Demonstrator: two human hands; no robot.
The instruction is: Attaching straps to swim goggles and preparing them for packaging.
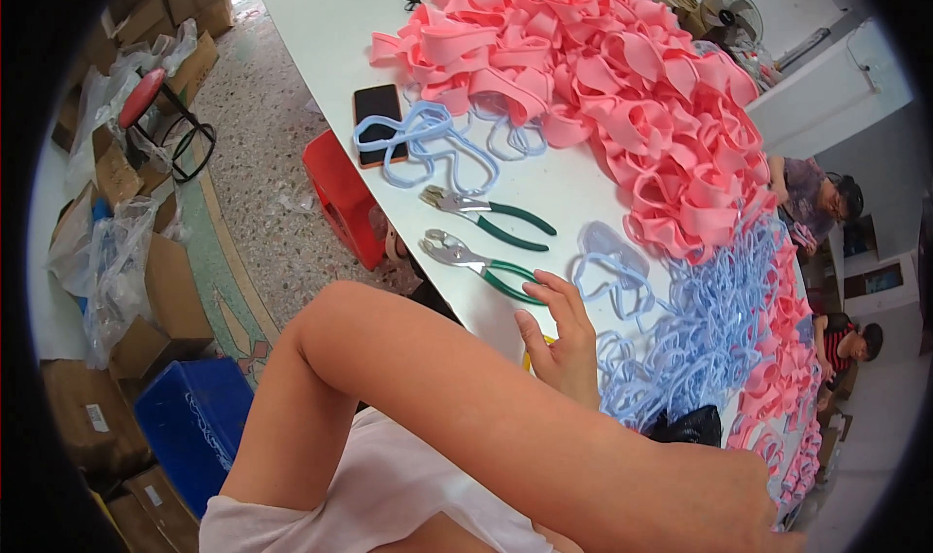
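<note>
White table (321, 28) heaped with pink bands (622, 77); left hand (562, 334) rests there, fingers spread, holding nothing.

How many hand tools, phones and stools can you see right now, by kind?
Green-handled pliers: 2 (far one, near one by the hand)
Phone: 1
Red plastic stool: 1
Round red-seat stool: 1
Total: 5

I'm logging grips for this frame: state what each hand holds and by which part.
Nothing is visibly held. One hand rests open on the white table, fingertips at the green handle of the nearer pliers. The other hand is out of view.
</note>
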